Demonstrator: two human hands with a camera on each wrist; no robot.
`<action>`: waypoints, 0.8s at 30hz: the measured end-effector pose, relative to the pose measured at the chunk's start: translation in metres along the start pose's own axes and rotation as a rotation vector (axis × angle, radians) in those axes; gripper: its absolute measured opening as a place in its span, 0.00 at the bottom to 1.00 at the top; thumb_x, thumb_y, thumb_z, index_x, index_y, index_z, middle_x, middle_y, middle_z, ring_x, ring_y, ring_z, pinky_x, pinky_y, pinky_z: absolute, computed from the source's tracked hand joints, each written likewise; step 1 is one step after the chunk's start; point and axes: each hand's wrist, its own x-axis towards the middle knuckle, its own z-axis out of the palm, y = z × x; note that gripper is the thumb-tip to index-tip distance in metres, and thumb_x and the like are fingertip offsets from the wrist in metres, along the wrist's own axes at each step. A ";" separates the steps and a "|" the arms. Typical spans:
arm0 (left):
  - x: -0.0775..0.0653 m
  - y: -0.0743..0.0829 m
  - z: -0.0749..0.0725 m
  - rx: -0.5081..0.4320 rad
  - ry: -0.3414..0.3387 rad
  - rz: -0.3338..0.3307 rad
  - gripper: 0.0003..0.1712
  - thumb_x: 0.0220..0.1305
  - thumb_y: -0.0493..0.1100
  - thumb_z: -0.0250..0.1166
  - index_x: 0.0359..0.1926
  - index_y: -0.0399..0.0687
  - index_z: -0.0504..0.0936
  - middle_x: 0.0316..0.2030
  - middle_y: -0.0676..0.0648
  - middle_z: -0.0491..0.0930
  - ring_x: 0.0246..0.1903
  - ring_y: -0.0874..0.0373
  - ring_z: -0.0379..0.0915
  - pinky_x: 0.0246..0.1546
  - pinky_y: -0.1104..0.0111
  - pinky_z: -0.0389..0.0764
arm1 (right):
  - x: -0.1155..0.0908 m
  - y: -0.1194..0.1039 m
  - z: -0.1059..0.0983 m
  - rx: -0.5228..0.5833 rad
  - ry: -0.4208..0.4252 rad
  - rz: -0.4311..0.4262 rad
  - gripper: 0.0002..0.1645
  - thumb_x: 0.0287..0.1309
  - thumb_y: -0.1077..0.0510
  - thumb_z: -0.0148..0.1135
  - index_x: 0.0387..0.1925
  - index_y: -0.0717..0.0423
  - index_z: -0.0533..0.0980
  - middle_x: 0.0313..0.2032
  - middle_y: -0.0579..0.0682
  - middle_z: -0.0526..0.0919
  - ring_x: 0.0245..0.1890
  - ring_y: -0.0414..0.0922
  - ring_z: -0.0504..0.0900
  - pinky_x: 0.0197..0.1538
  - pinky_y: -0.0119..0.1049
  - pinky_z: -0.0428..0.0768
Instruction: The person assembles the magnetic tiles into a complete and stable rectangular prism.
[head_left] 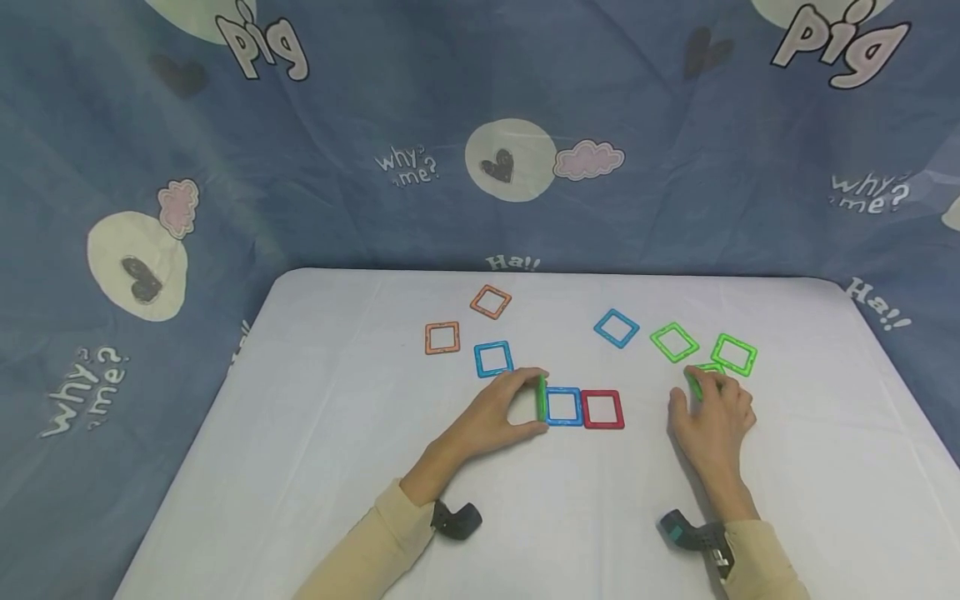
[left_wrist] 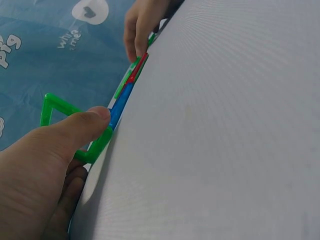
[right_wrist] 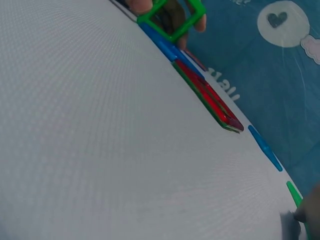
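Note:
My left hand (head_left: 487, 421) grips a green magnetic tile (left_wrist: 102, 145), a hollow square frame standing upright between thumb and fingers. That tile meets the left side of a flat blue tile (head_left: 564, 426), and a red tile (head_left: 603, 426) lies against the blue one's right side. In the right wrist view a green edge shows under the red tile (right_wrist: 212, 100). Over on the right, my right hand (head_left: 712, 425) pinches another green tile (head_left: 694, 387), partly hidden by the fingers. Two more green tiles, one to the left (head_left: 658, 337) and one to the right (head_left: 720, 344), lie just beyond it.
Two orange tiles, a nearer one (head_left: 428, 339) and a farther one (head_left: 482, 309), lie at the back left. One loose blue tile (head_left: 478, 362) is by my left fingers, another (head_left: 606, 317) farther back. A patterned blue cloth (head_left: 420, 225) hangs behind the white table (head_left: 337, 350).

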 end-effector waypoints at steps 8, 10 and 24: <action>0.000 0.000 0.000 0.001 -0.003 0.004 0.41 0.54 0.55 0.69 0.66 0.60 0.62 0.63 0.57 0.69 0.65 0.61 0.63 0.67 0.64 0.65 | 0.000 0.000 -0.001 0.011 0.026 -0.033 0.18 0.62 0.64 0.51 0.53 0.64 0.74 0.47 0.65 0.71 0.47 0.60 0.65 0.54 0.59 0.54; 0.000 0.000 0.000 0.003 -0.006 0.004 0.41 0.54 0.55 0.69 0.66 0.61 0.62 0.63 0.57 0.68 0.65 0.61 0.63 0.67 0.64 0.66 | 0.000 -0.001 -0.001 0.018 0.033 -0.038 0.17 0.62 0.65 0.51 0.51 0.64 0.75 0.45 0.64 0.73 0.46 0.60 0.66 0.54 0.59 0.54; 0.000 -0.002 0.001 0.002 -0.004 0.001 0.41 0.54 0.56 0.69 0.67 0.62 0.61 0.63 0.57 0.68 0.65 0.61 0.63 0.66 0.63 0.67 | 0.000 -0.003 -0.001 0.045 0.060 -0.022 0.13 0.62 0.65 0.51 0.46 0.62 0.77 0.41 0.60 0.78 0.43 0.56 0.70 0.55 0.55 0.58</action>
